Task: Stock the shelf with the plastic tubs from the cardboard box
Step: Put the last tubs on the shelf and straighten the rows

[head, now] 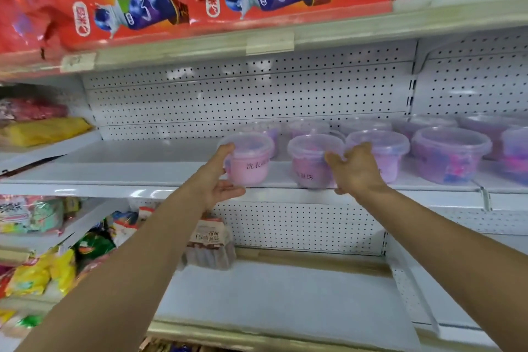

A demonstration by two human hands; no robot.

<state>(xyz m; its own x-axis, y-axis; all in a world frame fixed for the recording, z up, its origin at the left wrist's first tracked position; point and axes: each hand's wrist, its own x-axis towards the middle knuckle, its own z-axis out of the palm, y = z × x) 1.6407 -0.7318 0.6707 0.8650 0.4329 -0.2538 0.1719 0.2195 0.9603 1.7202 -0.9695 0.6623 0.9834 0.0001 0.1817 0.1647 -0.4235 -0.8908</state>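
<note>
**Two tubs being set at the front edge of the middle shelf**

The step in hand was judged to be placement: both hands were at the front edge of the white shelf (148, 173), each on a pink tub with a clear lid. The left hand (218, 180) grasped the left tub (248, 159), thumb up along its side near the lid rim and fingers curled beneath its base; this tub appeared to overhang the edge slightly. The right hand (355, 170) gripped the middle tub (310, 161), thumb across its right side and fingers wrapped towards the base. Both arms were extended upward and forward, bare to the elbow.

Further tubs (451, 151) stood in rows towards the right end of the shelf; the left end lay bare. The cardboard box was not in view.

The next move would likely call for sliding both tubs back from the edge until fully seated, in line with the row, then letting go.
</note>
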